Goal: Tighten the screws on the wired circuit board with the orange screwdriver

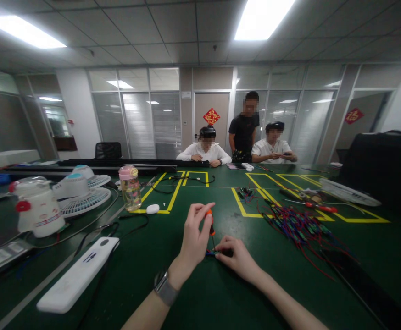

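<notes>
My left hand point(194, 240) pinches the orange handle of a small screwdriver point(210, 222) held upright, its tip pointing down at a small wired part point(213, 252) on the green table point(173, 293). A watch sits on that wrist. My right hand point(239, 260) presses on the small part from the right, fingers closed on it. The part is mostly hidden under the fingers.
A pile of red and blue wired parts point(298, 228) lies to the right, with a red-handled tool point(319, 207) behind. At left stand a white power strip point(76, 275), desk fans point(81, 192), a white jug point(37, 207) and a pink-capped bottle point(129, 187). Three people are at the far edge.
</notes>
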Demonstrator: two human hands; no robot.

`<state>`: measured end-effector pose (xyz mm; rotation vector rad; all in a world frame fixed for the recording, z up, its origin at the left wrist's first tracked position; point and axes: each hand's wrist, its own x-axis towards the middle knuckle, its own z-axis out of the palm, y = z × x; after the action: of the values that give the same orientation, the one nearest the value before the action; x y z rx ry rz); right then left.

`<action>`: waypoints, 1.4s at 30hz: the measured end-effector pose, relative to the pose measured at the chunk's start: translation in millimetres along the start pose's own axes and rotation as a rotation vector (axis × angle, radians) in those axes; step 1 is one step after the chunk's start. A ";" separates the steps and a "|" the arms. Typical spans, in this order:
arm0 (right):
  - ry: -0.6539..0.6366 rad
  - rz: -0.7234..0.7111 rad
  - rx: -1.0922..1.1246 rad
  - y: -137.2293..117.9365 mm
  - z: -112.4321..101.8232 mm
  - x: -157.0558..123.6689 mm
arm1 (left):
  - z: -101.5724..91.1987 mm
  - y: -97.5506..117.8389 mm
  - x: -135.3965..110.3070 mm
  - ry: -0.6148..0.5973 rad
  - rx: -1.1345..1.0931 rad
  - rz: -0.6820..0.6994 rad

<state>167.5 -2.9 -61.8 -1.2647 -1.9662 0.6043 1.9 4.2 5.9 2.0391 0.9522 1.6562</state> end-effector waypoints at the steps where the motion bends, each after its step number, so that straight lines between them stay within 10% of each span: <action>1: 0.000 0.000 -0.003 0.0 -0.2 0.0 | -0.1 0.2 0.2 -0.018 -0.014 0.007; 42: -0.013 0.019 -0.018 -2.8 -1.8 -0.4 | -2.4 -0.9 4.8 0.002 -0.042 0.037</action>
<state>167.4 -4.4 -58.8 -1.2949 -1.9757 0.6071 -0.3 7.8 9.4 2.0392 0.8778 1.6831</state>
